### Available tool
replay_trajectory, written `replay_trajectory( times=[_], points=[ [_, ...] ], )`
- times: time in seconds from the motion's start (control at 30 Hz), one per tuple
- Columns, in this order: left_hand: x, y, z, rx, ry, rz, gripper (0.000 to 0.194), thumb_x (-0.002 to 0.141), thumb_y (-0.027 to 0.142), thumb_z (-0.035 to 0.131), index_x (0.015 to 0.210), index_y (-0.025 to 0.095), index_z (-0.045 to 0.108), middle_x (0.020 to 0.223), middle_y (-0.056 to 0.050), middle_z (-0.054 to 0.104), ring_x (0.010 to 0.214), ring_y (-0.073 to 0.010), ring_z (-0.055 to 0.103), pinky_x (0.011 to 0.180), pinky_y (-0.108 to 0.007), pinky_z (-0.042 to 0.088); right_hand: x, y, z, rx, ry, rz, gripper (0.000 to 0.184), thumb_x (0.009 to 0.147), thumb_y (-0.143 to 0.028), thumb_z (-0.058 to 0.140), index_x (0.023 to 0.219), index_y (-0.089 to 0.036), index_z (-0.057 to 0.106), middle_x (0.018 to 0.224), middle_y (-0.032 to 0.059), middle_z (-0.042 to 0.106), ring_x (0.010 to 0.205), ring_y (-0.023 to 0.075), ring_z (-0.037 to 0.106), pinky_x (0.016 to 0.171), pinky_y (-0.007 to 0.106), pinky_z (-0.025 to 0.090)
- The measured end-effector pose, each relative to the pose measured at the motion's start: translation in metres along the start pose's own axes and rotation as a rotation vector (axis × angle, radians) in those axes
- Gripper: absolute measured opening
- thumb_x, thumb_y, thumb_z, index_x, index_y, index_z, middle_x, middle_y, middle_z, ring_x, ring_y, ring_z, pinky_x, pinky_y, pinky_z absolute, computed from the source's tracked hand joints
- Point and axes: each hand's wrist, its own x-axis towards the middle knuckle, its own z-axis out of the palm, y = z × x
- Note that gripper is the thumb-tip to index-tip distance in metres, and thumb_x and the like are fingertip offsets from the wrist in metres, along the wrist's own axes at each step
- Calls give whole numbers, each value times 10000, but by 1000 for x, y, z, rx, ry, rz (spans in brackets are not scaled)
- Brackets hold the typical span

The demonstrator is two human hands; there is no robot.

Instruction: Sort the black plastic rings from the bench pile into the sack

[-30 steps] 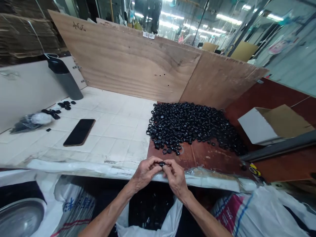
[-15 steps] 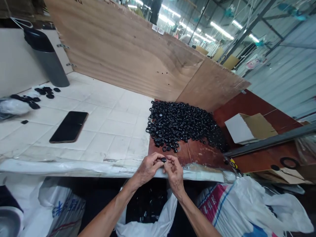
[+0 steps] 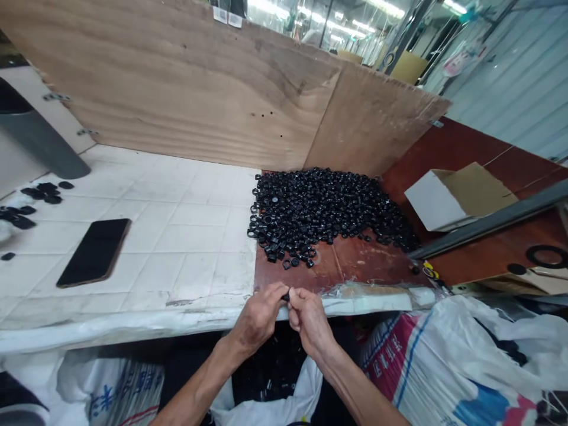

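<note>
My left hand (image 3: 261, 312) and my right hand (image 3: 310, 316) meet just above the table's front edge. Between their fingertips sits a small black plastic part (image 3: 285, 296), mostly covered by the fingers, so its exact shape is hidden. Both hands are closed in a pinch on it. Beyond them, a wide pile of small black ring-shaped parts (image 3: 328, 207) spreads over the reddish-brown board (image 3: 328, 269). Below my hands an open white sack (image 3: 306, 384) holds more black parts.
A phone (image 3: 94, 253) lies on the white tabletop (image 3: 190, 225), with a grey bottle (image 3: 48, 145) and several black pieces farther left. A plywood panel (image 3: 190, 89) closes the back. At right are an open carton (image 3: 461, 198), a metal bar (image 3: 488, 222) and a stuffed printed sack (image 3: 426, 361).
The view has turned and dipped, so the tabletop things appear shifted left. My hands stay together on the small black part; my right fingers are curled in more tightly.
</note>
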Motion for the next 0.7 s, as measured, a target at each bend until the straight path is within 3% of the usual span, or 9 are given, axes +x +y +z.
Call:
replay_trajectory(
  times=[0.1, 0.13, 0.2, 0.23, 0.3, 0.37, 0.47, 0.53, 0.7],
  points=[
    [2, 3, -21, -18, -210, 88, 382, 942, 68, 423, 1300, 169, 510, 1196, -137, 651, 1124, -232, 640, 921, -355, 560, -5, 2, -16, -134, -94, 82, 414, 822, -555, 590, 623, -207, 488, 419, -79, 385, 349, 71, 286, 361, 212, 200],
    [6, 5, -29, -50, -303, 58, 346, 944, 110, 466, 1276, 183, 525, 1152, -116, 662, 1070, -224, 659, 892, -340, 568, -3, 1, -23, -268, -97, 30, 409, 840, -553, 573, 639, -202, 514, 441, -60, 427, 361, 85, 336, 368, 217, 240],
    [19, 6, -40, -101, -425, -84, 305, 912, 235, 594, 1212, 203, 549, 1020, -63, 665, 877, -190, 685, 778, -299, 587, 6, -3, -38, -580, 6, -211, 352, 862, -513, 571, 732, -186, 583, 572, 3, 558, 463, 131, 488, 441, 245, 374],
    [27, 5, -41, -97, -425, -170, 316, 888, 282, 638, 1181, 202, 553, 970, -44, 649, 788, -173, 674, 723, -288, 586, 14, -6, -45, -712, 115, -380, 291, 859, -467, 592, 828, -177, 610, 701, 43, 618, 573, 164, 565, 525, 273, 446],
    [42, -2, -32, -11, -307, -277, 259, 897, 274, 613, 1134, 187, 557, 983, -50, 617, 778, -173, 660, 729, -309, 583, 34, -12, -56, -887, 286, -663, 243, 854, -353, 593, 1005, -162, 605, 972, 121, 632, 798, 227, 632, 699, 344, 516],
    [55, -12, -13, 110, -192, -269, 213, 913, 187, 546, 1124, 177, 560, 1074, -84, 600, 936, -215, 654, 838, -363, 568, 54, -16, -60, -1008, 304, -807, 257, 854, -254, 551, 1090, -158, 585, 1086, 152, 597, 923, 263, 634, 802, 391, 525],
    [63, -28, 13, 241, -189, -235, 259, 892, 101, 511, 1131, 177, 574, 1116, -102, 606, 1017, -245, 639, 872, -392, 551, 71, -16, -59, -1119, 247, -855, 247, 870, -167, 476, 1089, -181, 590, 1033, 124, 616, 918, 258, 649, 821, 385, 537],
    [63, -34, 21, 298, -217, -226, 210, 901, 86, 482, 1048, 175, 602, 1055, -96, 633, 982, -245, 651, 858, -393, 543, 73, -14, -56, -1148, 242, -864, 224, 881, -158, 463, 1060, -182, 596, 1009, 115, 625, 897, 248, 656, 811, 364, 541],
    [56, -31, 11, 275, -196, -228, 88, 907, 143, 505, 922, 181, 584, 937, -72, 666, 905, -243, 657, 823, -385, 537, 68, -12, -51, -1222, 237, -866, 157, 881, -190, 514, 1008, -180, 606, 1021, 109, 643, 898, 252, 656, 792, 341, 533]
  ],
)
